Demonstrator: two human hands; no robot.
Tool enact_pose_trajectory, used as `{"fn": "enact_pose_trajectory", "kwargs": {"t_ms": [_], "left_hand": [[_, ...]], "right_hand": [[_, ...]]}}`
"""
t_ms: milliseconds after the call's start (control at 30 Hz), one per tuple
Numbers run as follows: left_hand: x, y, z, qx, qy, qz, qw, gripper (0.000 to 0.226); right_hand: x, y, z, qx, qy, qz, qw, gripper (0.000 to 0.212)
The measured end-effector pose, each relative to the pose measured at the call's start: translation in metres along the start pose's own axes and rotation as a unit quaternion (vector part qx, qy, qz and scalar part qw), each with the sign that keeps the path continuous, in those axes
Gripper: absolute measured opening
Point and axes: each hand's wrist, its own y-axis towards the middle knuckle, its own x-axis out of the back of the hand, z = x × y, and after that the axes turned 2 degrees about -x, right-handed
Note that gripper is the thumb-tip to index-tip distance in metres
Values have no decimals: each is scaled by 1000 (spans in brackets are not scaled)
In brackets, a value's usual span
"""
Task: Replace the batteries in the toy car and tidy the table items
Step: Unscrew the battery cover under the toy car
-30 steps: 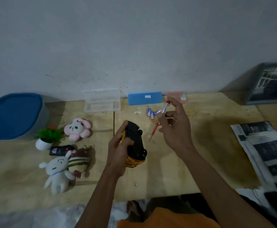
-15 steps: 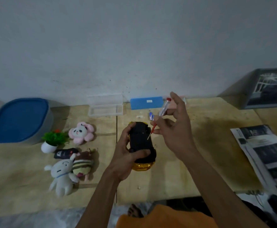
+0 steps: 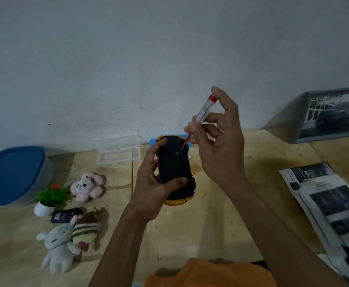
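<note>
Toy car (image 3: pixel 173 166) held upside down above the counter (image 3: pixel 231 204), black underside up, yellow body showing at both ends. Left hand (image 3: pixel 148 191) grips it, fingers on its left side, thumb across the near end. Right hand (image 3: pixel 217 141) pinches a screwdriver (image 3: pixel 200 117) with clear handle and red cap; red shaft slants down-left, tip on the underside near the far end. Behind the car: blue case (image 3: pixel 153 140), mostly hidden, and an open clear box (image 3: pixel 117 149) by the wall. Left side: blue-lidded tub (image 3: pixel 12 175), small potted plant (image 3: pixel 49 198), pink plush (image 3: pixel 86 186), white plush (image 3: pixel 58 245), striped plush (image 3: pixel 85 232), black tag (image 3: pixel 63 214). Right side: printed leaflet (image 3: pixel 331 195); framed picture (image 3: pixel 333 112) leaning on the wall.
</note>
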Motion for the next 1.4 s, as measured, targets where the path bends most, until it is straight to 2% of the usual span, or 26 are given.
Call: {"fn": "enact_pose_trajectory", "kwargs": {"t_ms": [267,767,1067,1400], "left_hand": [[-23,4,-7,-53,47,-4,997,102],[-34,1,-7,-41,30,-11,999,102],[-33,1,-8,-45,32,-18,998,93],[-29,2,-9,-43,54,-25,997,89]], "right_hand": [[15,4,-2,-9,28,-3,1000,64],[20,3,-5,-23,33,2,999,64],[18,4,-6,-18,27,5,999,63],[13,6,-12,22,12,41,999,63]]}}
